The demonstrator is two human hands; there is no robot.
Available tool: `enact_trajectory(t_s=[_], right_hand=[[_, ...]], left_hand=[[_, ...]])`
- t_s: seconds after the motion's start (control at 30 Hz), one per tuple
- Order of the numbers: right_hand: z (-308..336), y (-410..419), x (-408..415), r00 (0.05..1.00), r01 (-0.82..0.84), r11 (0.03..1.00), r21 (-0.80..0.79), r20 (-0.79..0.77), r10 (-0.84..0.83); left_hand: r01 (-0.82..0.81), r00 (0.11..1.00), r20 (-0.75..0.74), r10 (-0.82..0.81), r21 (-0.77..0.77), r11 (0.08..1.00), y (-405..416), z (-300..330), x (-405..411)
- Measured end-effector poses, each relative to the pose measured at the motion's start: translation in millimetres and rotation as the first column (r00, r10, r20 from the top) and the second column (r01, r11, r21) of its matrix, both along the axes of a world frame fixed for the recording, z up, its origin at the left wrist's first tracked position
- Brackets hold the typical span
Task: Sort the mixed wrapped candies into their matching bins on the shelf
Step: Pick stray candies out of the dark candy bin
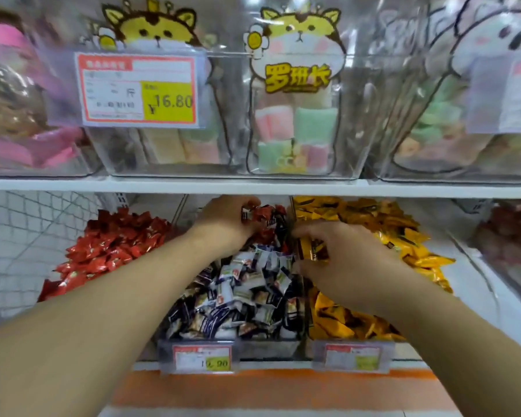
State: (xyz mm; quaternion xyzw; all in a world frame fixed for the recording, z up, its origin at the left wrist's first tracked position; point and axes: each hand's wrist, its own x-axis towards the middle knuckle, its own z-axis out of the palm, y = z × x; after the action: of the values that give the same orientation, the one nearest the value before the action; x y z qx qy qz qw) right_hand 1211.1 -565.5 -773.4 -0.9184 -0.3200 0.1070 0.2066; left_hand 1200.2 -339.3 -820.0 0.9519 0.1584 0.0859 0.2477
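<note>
Three clear bins sit side by side on the lower shelf. The left bin holds red wrapped candies (112,245). In the middle bin (268,347) lie white and dark-blue wrapped candies (253,290), with red ones mixed in at the back. Yellow-orange wrapped candies (403,236) fill the right bin. My left hand (226,219) is deep in the back of the middle bin, fingers curled round a bunch of red candies (263,212). My right hand (340,260) hovers over the divider between middle and right bin, pinching a yellow-and-brown candy (312,249).
A white shelf board (163,184) runs just above the hands and carries clear bins of marshmallow bags (295,127). Price tags (203,358) hang on the lower bins' fronts. A wire mesh panel (27,236) stands at the left. A further bin (512,254) sits at the far right.
</note>
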Motion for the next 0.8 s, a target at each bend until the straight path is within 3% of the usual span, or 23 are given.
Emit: enact_trajectory(t_s=[0.2, 0.43, 0.63, 0.8], right_hand=[[-3, 0, 8, 1.000, -0.006, 0.999, 0.045, -0.026, 0.008], [-3, -3, 11, 0.998, -0.013, 0.999, 0.049, -0.054, 0.015], [-4, -3, 11, 0.998, -0.010, 0.998, 0.056, -0.068, 0.013], [-4, -2, 10, 0.997, 0.000, 0.998, 0.065, -0.078, 0.005]], left_hand=[[0.110, 0.988, -0.107, -0.113, -0.030, 0.993, 5, -22, 25], [-0.012, 1.000, -0.011, 0.012, -0.036, 0.999, 8, -25, 27], [-0.020, 0.999, 0.047, 0.023, -0.061, 0.998, 3, -21, 23], [-0.032, 0.994, 0.102, 0.049, -0.166, 0.986, -1, -20, 16]])
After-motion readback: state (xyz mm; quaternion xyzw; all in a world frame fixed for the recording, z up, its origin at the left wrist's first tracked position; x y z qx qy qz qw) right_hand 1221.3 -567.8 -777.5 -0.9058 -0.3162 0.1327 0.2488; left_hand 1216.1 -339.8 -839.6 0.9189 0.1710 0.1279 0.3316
